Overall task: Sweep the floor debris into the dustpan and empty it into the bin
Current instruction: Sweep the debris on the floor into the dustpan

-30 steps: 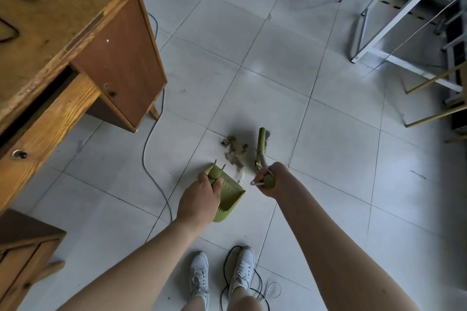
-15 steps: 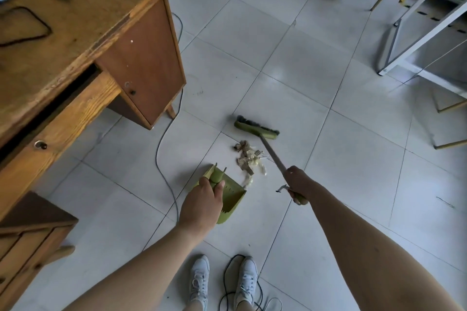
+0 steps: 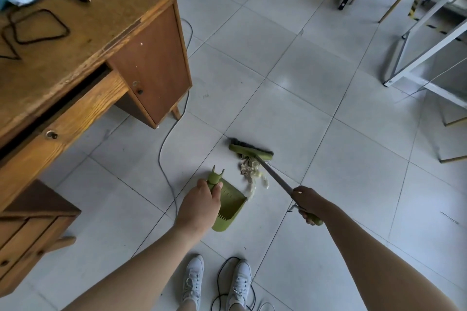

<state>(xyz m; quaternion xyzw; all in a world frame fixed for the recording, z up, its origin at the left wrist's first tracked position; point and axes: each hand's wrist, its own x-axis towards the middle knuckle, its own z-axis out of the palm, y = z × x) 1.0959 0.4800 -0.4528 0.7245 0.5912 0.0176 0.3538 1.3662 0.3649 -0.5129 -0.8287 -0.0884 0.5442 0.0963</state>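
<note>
My left hand [image 3: 199,206] grips the handle of a green dustpan [image 3: 228,206] that rests on the tiled floor, its mouth turned right toward the debris. A strip of pale paper and peel scraps, the debris [image 3: 252,174], lies between the pan's mouth and the brush head. My right hand [image 3: 309,203] holds the grey handle of a green brush [image 3: 251,151]. The brush head sits on the floor just beyond the debris, bristles on its far side. No bin is in view.
A worn wooden desk [image 3: 83,40] with a door and drawer stands at the left, cables on top. A grey cord [image 3: 164,156] runs along the floor beside the dustpan. My white shoes [image 3: 217,283] and a black cord are below. White metal frames [image 3: 427,50] and boxes stand at the far right.
The brush went from held upright beside the debris to reaching out beyond it, its head flat on the floor. My right hand slid back along the handle. The dustpan stayed put.
</note>
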